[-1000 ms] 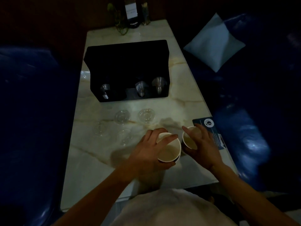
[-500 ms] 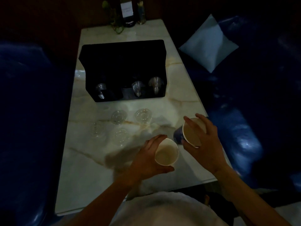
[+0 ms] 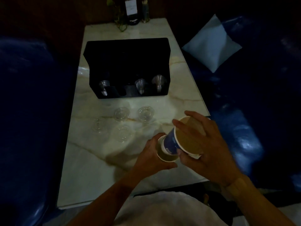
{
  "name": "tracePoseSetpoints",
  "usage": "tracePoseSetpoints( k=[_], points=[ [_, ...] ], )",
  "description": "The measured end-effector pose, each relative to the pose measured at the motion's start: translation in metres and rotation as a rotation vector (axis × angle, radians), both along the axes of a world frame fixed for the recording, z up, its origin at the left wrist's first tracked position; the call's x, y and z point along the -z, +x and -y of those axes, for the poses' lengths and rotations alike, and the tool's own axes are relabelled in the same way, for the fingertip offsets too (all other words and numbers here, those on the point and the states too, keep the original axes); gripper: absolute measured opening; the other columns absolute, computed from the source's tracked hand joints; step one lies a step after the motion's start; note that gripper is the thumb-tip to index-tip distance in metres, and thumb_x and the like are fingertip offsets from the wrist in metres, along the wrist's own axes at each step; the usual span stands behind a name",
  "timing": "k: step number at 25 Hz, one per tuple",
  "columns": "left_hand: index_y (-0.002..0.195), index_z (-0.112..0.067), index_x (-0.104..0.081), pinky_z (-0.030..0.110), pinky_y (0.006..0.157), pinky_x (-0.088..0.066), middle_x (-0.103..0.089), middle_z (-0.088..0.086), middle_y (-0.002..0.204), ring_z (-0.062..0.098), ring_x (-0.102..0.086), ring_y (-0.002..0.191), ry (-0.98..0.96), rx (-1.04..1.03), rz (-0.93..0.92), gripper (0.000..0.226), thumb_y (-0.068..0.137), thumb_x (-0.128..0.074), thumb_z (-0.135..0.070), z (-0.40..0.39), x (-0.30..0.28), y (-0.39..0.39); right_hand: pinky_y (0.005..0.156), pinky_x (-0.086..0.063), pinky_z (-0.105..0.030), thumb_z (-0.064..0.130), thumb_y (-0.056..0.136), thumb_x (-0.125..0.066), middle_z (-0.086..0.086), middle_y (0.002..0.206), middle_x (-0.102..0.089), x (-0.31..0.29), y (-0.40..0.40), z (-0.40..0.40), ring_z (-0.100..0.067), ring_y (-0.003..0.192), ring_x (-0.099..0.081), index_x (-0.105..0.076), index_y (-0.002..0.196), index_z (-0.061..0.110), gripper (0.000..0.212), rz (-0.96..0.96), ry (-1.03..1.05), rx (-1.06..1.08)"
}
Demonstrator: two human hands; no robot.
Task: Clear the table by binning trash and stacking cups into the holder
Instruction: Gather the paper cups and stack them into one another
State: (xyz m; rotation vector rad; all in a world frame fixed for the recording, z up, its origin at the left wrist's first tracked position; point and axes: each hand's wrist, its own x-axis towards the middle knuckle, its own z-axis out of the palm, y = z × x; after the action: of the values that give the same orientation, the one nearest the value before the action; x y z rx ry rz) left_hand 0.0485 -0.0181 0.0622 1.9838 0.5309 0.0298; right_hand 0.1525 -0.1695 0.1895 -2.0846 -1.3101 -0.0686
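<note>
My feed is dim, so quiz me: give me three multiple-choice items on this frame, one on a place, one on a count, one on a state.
1. Where does the black cup holder stand?
A. on the table beyond the hands
B. on the blue seat
C. on the person's lap

2. How many clear cups stand loose on the table?
A. one
B. four
C. seven

3. What is the blue paper cup doing?
A. lying crushed
B. standing alone on the table
C. tilted, its base entering the other paper cup

Answers: 1 A, it sits mid-table; 2 B, four rims show before the holder; 3 C, right hand angles it into the cup held by left hand.
</note>
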Motion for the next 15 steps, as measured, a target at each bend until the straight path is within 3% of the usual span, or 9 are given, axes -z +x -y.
tracePoseSetpoints(
  k=[6,9,15],
  points=[
    [0.122,-0.066,-0.029,0.019,0.094,-0.051,-0.050,-0.039,0.121,-0.005,-0.055,0.116,-0.009,-0.026,0.115,0.099,0.050,-0.093,-0.044,-0.003,-0.001,-0.003,0.100,-0.038,-0.033,0.051,0.075,-0.062,0.010,0.152,-0.025,0.047,-0.012,-0.015,-0.016,0.128,-0.036,-0.027,0.140,0.054,0.074,-0.012,-0.216,-0.027],
    [0.123,-0.060,-0.029,0.033,0.094,-0.054,-0.054,-0.022,0.125,0.003,-0.056,0.116,0.013,-0.015,0.122,0.097,0.049,-0.091,-0.049,-0.001,0.002,-0.006,0.101,-0.041,-0.036,0.054,0.080,-0.056,0.008,0.153,-0.026,0.069,-0.015,-0.022,-0.017,0.130,-0.033,-0.030,0.141,0.050,0.065,-0.043,-0.258,-0.035],
    [0.140,-0.043,-0.028,0.027,0.102,-0.047,-0.050,-0.013,0.138,0.006,-0.052,0.126,-0.022,0.012,0.143,0.103,0.058,-0.090,-0.041,-0.001,0.001,-0.010,0.096,-0.045,-0.042,0.055,0.084,-0.057,-0.002,0.151,-0.034,0.095,-0.015,-0.025,-0.025,0.127,-0.037,-0.040,0.141,0.036,0.062,-0.012,-0.274,-0.076]
  ],
)
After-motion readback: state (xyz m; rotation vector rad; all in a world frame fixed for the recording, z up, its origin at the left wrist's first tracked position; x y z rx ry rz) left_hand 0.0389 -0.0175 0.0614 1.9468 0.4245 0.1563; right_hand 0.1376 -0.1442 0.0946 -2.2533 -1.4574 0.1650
